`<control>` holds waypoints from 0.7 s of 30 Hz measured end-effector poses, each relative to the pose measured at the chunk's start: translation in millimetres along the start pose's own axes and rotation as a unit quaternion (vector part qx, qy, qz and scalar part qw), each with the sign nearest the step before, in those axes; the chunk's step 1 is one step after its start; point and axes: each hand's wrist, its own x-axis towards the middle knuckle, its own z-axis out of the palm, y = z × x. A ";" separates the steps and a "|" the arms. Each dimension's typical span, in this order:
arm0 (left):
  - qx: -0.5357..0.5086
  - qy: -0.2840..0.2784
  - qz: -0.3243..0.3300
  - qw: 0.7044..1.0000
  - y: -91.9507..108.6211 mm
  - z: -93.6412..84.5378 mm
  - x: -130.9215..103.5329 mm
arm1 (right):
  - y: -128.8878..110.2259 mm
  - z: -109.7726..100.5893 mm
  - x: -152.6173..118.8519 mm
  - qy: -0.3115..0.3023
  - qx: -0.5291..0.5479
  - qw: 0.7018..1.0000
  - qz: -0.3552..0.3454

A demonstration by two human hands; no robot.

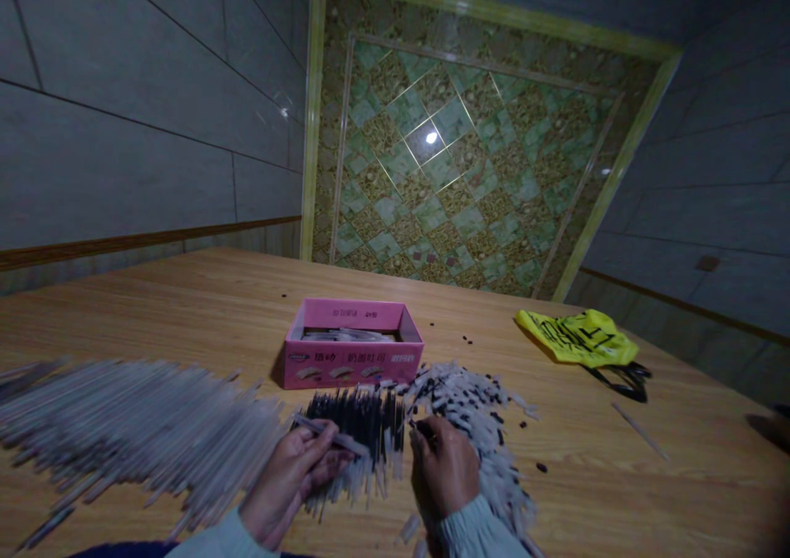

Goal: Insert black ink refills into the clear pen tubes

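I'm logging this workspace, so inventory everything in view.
Table: one, brown, foreground
Box: one, pink, centre
Slim pieces: many, pale, in box
Long tubes: many, translucent, left
Thin rods: many, black and pale, before box
Small pieces: many, translucent and black, right of rods
Loose bits: several, black, tabletop
Lone stick: one, pale, right
Bag: one, yellow, black print, right
Strap: one, black, by bag
Walls: two, grey, both sides
Tiled panel: one, green and gold, behind
Cloth: count unclear, dark blue, bottom
Sleeves: two, pale teal, bottom
Left hand: one, holding tube, over rods
Right hand: one, by small pieces
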 end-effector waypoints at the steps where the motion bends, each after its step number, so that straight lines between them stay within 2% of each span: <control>1: -0.002 0.001 0.000 1.000 0.1 0.2 -0.2 | -0.9 -0.1 -0.4 -0.002 -0.002 1.000 -0.004; 4: -0.003 0.003 0.003 1.000 0.3 0.5 -0.3 | -6.1 -0.7 -2.3 -0.014 0.004 1.000 -0.026; 11: 0.003 0.006 0.011 1.000 -0.7 0.3 1.4 | -26.2 2.7 -13.5 -0.066 0.042 0.988 -0.131; 18: -0.006 -0.001 0.011 1.000 -3.7 -3.1 2.7 | -33.7 5.5 -16.9 -0.042 0.029 0.992 -0.111; 21: -0.006 -0.007 0.011 1.000 -4.8 -3.6 3.4 | -32.7 6.8 -16.0 -0.036 0.014 0.991 -0.128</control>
